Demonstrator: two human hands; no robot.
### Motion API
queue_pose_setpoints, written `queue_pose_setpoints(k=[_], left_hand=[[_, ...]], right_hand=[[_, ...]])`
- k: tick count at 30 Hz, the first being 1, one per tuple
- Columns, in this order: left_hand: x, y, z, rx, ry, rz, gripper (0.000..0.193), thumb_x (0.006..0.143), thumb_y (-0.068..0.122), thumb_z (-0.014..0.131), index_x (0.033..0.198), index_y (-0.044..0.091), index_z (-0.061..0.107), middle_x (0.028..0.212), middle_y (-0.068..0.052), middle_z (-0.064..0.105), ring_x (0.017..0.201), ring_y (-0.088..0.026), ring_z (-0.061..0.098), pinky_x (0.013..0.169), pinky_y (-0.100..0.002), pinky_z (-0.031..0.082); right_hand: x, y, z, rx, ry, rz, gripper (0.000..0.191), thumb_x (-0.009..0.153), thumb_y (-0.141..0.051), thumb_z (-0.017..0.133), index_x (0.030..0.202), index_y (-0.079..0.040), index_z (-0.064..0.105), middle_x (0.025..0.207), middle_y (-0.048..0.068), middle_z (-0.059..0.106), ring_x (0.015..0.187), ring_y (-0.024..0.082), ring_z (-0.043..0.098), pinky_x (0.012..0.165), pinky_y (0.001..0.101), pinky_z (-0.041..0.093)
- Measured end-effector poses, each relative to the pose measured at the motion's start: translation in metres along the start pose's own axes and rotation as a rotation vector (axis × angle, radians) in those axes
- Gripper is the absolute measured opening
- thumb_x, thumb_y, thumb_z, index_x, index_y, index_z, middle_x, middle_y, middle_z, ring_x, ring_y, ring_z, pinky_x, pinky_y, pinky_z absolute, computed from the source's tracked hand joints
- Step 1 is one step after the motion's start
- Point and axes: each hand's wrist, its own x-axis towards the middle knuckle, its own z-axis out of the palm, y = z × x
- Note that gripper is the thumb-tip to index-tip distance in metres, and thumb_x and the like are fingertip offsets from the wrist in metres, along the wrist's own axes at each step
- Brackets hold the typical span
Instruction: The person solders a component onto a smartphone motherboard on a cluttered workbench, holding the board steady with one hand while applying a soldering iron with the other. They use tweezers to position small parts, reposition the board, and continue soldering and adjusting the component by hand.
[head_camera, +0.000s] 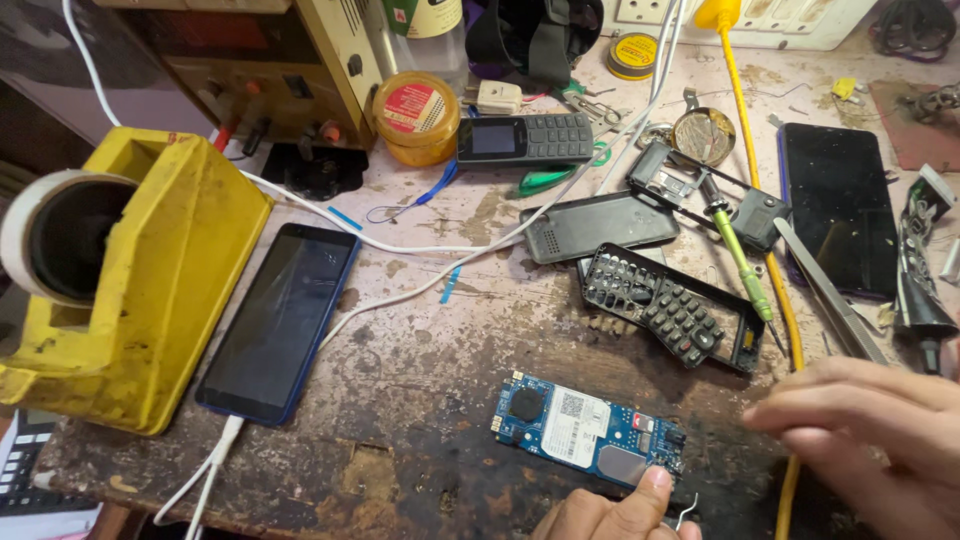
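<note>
Blue circuit board (588, 430) with a white label and silver patches. Yellow tape holder (150, 280) carrying a white roll. Black-screened smartphone (280, 320) edged in blue, white cable (215, 470) plugged in. Black keypad frame (670, 320) with grey keys. Green-handled screwdriver (742, 265). Yellow cord (775, 275). Amber jar (416, 118) with a red-and-white lid. Brown, stained workbench (430, 400), blackened in patches.
</note>
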Motion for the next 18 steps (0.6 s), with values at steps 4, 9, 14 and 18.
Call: queue_pose_setpoints(k=[4, 9, 14, 18], left_hand=[[0.003, -0.002, 0.007, 0.121, 0.078, 0.083, 0.014, 0.089, 0.03, 0.085, 0.095, 0.023, 0.074, 0.098, 0.009, 0.074, 0.062, -0.008, 0.054, 0.055, -0.024, 0.052], [0.006, 0.002, 0.004, 0.145, 0.057, 0.074, 0.013, 0.091, 0.03, 0.082, 0.087, 0.024, 0.071, 0.108, 0.01, 0.075, 0.063, -0.006, 0.055, 0.057, -0.022, 0.053], [0.01, 0.004, 0.001, 0.098, 0.059, 0.053, 0.012, 0.089, 0.027, 0.081, 0.091, 0.019, 0.073, 0.1, 0.01, 0.07, 0.063, -0.007, 0.055, 0.057, -0.022, 0.053], [0.01, 0.001, 0.002, 0.139, 0.044, 0.085, 0.013, 0.093, 0.029, 0.082, 0.094, 0.02, 0.072, 0.103, 0.011, 0.071, 0.066, -0.006, 0.054, 0.06, -0.021, 0.053]], right_hand=[[0.014, -0.018, 0.01, -0.147, -0.078, -0.207, 0.024, 0.081, -0.02, 0.081, 0.105, -0.018, 0.08, 0.1, -0.001, 0.077, 0.089, 0.014, 0.076, 0.077, 0.027, 0.06], [0.025, -0.029, 0.009, -0.16, -0.171, -0.305, 0.025, 0.081, -0.02, 0.081, 0.106, -0.018, 0.08, 0.101, -0.001, 0.075, 0.09, 0.015, 0.077, 0.075, 0.029, 0.059], [0.027, -0.032, 0.01, -0.164, -0.216, -0.362, 0.028, 0.082, -0.021, 0.08, 0.11, -0.019, 0.08, 0.102, 0.0, 0.074, 0.092, 0.016, 0.076, 0.075, 0.0311, 0.058], [0.032, -0.034, 0.011, -0.147, -0.221, -0.369, 0.029, 0.083, -0.02, 0.077, 0.112, -0.017, 0.079, 0.104, 0.001, 0.074, 0.093, 0.018, 0.076, 0.075, 0.0322, 0.058]])
